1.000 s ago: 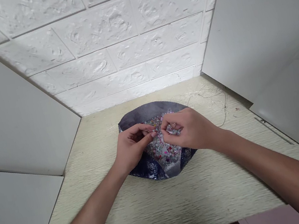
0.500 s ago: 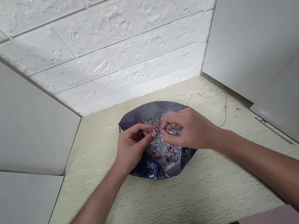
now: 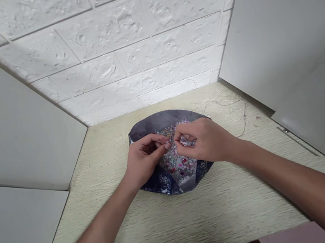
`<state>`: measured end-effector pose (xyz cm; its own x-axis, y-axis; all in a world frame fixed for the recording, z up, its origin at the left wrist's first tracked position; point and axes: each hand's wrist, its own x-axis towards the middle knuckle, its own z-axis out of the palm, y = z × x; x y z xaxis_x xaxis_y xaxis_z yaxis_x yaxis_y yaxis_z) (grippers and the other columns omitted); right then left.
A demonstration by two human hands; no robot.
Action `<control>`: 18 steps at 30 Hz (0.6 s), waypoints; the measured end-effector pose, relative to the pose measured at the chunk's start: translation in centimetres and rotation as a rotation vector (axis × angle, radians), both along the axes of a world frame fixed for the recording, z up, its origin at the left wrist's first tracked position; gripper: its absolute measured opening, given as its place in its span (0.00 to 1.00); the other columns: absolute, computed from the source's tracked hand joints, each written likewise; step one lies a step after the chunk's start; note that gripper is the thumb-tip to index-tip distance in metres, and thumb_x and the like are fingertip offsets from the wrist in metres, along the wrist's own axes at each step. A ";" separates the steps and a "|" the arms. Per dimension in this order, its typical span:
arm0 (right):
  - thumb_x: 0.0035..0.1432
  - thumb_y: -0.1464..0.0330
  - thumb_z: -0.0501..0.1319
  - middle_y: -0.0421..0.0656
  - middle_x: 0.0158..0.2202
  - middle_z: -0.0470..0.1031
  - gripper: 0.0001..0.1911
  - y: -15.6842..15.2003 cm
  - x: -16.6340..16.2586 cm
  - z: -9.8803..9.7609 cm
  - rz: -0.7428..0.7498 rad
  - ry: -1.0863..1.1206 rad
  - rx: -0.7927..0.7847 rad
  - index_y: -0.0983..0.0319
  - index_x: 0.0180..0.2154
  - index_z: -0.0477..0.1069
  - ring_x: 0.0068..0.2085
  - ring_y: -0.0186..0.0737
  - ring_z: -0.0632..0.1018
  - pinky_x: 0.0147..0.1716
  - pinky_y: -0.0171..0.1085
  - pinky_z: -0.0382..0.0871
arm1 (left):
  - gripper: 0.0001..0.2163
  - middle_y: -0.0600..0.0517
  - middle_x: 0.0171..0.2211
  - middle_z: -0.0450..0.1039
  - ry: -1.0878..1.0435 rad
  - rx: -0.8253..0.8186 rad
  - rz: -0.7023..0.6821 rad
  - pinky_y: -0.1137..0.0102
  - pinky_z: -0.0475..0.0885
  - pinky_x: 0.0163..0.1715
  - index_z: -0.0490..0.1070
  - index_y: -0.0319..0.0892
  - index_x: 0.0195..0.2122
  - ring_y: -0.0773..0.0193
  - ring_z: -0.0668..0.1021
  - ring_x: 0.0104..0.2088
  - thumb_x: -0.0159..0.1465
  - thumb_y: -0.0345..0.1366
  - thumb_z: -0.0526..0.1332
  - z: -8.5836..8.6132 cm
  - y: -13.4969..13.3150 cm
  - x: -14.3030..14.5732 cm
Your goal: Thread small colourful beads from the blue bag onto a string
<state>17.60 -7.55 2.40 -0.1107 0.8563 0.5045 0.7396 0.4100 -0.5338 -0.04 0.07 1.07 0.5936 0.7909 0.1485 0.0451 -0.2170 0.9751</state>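
Observation:
Many small coloured beads [image 3: 181, 164], pink, red, clear and white, lie in a dark bag [image 3: 162, 119] with its mouth spread wide and silvery patterns on its folded front. Over the bag's left part, my left hand [image 3: 145, 156] pinches a tiny pale bead [image 3: 168, 140] between thumb and forefinger. Close beside it on the right, my right hand [image 3: 205, 139] is closed, thumb and forefinger pressed together. What sits between those fingertips is too small to make out. The two sets of fingertips are near each other, with a slight gap.
The bag rests on a pale wood-grain tabletop [image 3: 144, 233]. Loose thin threads [image 3: 235, 104] lie at the back right. A white brick-patterned wall [image 3: 139, 58] stands behind, with white panels [image 3: 7, 115] on both sides. A thin metal strip [image 3: 298, 141] lies near the right edge.
Almost nothing differs. My right hand has shifted very slightly left towards my left fingertips, while the left keeps its pinch.

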 end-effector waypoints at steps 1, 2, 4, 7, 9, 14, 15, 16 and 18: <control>0.51 0.70 0.60 0.33 0.17 0.61 0.04 0.0 0.0 0.0 0.000 -0.001 -0.002 0.62 0.26 0.69 0.20 0.27 0.59 0.24 0.30 0.55 | 0.06 0.53 0.24 0.71 0.002 0.009 -0.001 0.74 0.66 0.25 0.77 0.40 0.31 0.69 0.71 0.25 0.53 0.33 0.69 0.0 0.0 0.0; 0.52 0.70 0.60 0.33 0.17 0.61 0.04 0.0 0.0 0.0 0.000 -0.003 -0.004 0.62 0.26 0.69 0.20 0.27 0.59 0.24 0.31 0.55 | 0.05 0.53 0.24 0.71 0.007 0.023 -0.004 0.74 0.67 0.25 0.77 0.40 0.31 0.69 0.71 0.26 0.53 0.34 0.69 0.0 0.0 0.0; 0.53 0.69 0.59 0.33 0.17 0.61 0.04 0.1 0.0 -0.1 0.000 -0.015 -0.009 0.62 0.27 0.70 0.20 0.27 0.59 0.25 0.31 0.55 | 0.05 0.52 0.26 0.72 0.014 0.079 -0.022 0.73 0.68 0.27 0.78 0.40 0.32 0.68 0.72 0.27 0.54 0.34 0.68 0.0 0.0 0.0; 0.55 0.68 0.58 0.33 0.17 0.61 0.05 0.1 0.1 -0.2 0.009 -0.059 -0.023 0.62 0.29 0.72 0.19 0.27 0.59 0.24 0.31 0.54 | 0.04 0.49 0.33 0.74 0.014 0.193 -0.056 0.71 0.69 0.32 0.78 0.40 0.33 0.65 0.74 0.33 0.56 0.33 0.67 0.0 0.0 0.0; 0.56 0.68 0.58 0.33 0.17 0.62 0.06 0.1 0.1 -0.2 0.016 -0.085 -0.034 0.62 0.30 0.72 0.19 0.28 0.60 0.24 0.32 0.54 | 0.04 0.48 0.34 0.74 0.018 0.239 -0.063 0.70 0.69 0.34 0.77 0.41 0.33 0.64 0.74 0.35 0.57 0.33 0.67 0.0 0.0 0.0; 0.58 0.67 0.56 0.33 0.16 0.62 0.08 0.0 0.2 -0.1 0.038 -0.105 -0.103 0.61 0.30 0.72 0.19 0.28 0.61 0.24 0.32 0.53 | 0.03 0.51 0.26 0.73 0.033 0.271 -0.027 0.70 0.69 0.31 0.77 0.40 0.28 0.65 0.73 0.29 0.55 0.34 0.68 0.0 -0.2 0.0; 0.59 0.66 0.56 0.33 0.16 0.62 0.09 0.0 0.2 -0.1 0.034 -0.108 -0.119 0.61 0.30 0.72 0.19 0.28 0.61 0.25 0.32 0.53 | 0.04 0.51 0.25 0.73 0.036 0.264 -0.019 0.70 0.69 0.31 0.77 0.40 0.29 0.65 0.73 0.29 0.55 0.34 0.68 0.0 -0.3 0.0; 0.59 0.64 0.56 0.33 0.16 0.62 0.10 0.0 0.3 -0.1 0.028 -0.110 -0.135 0.61 0.31 0.72 0.19 0.28 0.62 0.25 0.32 0.53 | 0.05 0.51 0.25 0.73 0.039 0.251 -0.013 0.70 0.69 0.31 0.77 0.40 0.30 0.66 0.73 0.28 0.54 0.35 0.68 0.0 -0.3 0.0; 0.61 0.61 0.56 0.34 0.17 0.63 0.13 0.0 0.4 0.0 0.027 -0.122 -0.160 0.61 0.32 0.73 0.20 0.29 0.63 0.25 0.32 0.52 | 0.07 0.52 0.25 0.72 0.043 0.221 -0.011 0.71 0.70 0.32 0.77 0.40 0.34 0.66 0.74 0.28 0.54 0.35 0.69 0.0 -0.4 -0.1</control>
<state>17.95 -7.53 2.37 -0.1868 0.9205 0.3433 0.7928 0.3476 -0.5007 -0.13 -0.34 1.11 0.6114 0.7354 0.2923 0.0819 -0.4262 0.9009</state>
